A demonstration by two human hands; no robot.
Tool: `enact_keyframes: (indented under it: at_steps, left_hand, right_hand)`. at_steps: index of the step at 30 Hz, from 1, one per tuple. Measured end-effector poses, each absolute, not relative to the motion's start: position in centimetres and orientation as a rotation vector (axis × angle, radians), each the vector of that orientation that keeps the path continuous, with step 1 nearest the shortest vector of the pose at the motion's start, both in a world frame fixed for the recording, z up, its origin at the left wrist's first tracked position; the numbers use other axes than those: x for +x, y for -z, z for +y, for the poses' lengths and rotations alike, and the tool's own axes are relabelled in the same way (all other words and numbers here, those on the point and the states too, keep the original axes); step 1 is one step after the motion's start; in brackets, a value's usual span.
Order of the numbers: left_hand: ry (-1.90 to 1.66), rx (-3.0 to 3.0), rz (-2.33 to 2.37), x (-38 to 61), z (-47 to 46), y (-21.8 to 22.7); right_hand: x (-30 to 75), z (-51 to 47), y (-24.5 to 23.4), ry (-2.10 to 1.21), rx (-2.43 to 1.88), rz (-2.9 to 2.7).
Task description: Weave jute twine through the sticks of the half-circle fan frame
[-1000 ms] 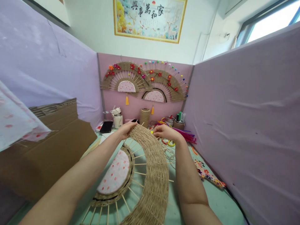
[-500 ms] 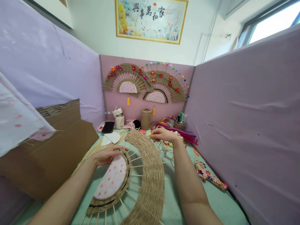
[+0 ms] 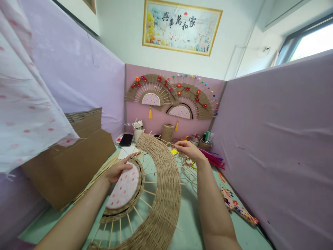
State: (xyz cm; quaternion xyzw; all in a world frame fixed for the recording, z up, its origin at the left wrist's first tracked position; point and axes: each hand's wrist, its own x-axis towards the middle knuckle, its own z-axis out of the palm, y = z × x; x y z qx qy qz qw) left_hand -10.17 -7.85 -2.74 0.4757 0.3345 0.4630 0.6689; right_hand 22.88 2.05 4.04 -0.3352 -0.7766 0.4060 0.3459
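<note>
A fan-shaped piece of woven jute [image 3: 166, 187] on wooden spokes lies on the green table [image 3: 192, 225], with a pink dotted fabric half-circle [image 3: 125, 187] at its centre. My left hand [image 3: 118, 169] lies flat on the top of that half-circle, fingers stretched out. My right hand [image 3: 188, 150] hovers at the fan's far edge, its fingers pinched on a thin strand of jute twine [image 3: 173, 144] that runs toward the weave.
Cardboard sheets [image 3: 70, 159] lean at the left. At the back stand a twine spool [image 3: 168, 132], a phone [image 3: 126, 139], a white jar [image 3: 137, 129], pots of pens [image 3: 205, 143] and pipe cleaners [image 3: 212, 158]. Two finished fans [image 3: 171, 97] hang on the pink partition. A patterned glue gun [image 3: 238, 206] lies at right.
My left hand left the fan's top edge and came down onto the pink half-circle. The fan settled flatter on the table. My right hand stayed near the far edge.
</note>
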Motion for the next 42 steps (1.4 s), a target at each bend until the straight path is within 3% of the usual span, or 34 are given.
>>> enact_keyframes:
  at_steps: [9, 19, 23, 29, 37, 42]
  left_hand:
    - [-1.092, 1.043, 0.758, -10.1, -8.1, 2.4]
    - [-1.183, 0.998, 0.834, -10.3, -7.5, 2.2]
    - [-1.212, 0.989, 0.802, -10.5, -7.3, 2.1]
    - [-1.235, 0.991, 0.767, -10.8, -7.2, 1.8]
    - [-1.391, 0.834, 0.701, -11.3, -6.8, 2.3]
    - [-1.574, 0.598, 0.738, -11.1, -6.8, 2.1]
  right_hand:
    - [22.8, 0.1, -5.5, -0.982, -0.849, -2.25]
    - [21.9, -0.9, -6.7, -0.363, -1.056, -2.241]
    - [21.3, -1.5, -6.9, -0.275, -1.062, -2.243]
    - [20.8, -1.8, -6.8, -0.322, -1.027, -2.281]
    - [20.9, 0.0, -5.1, -0.808, -0.925, -2.378]
    - [21.2, 0.3, -5.1, -0.679, -1.108, -2.478]
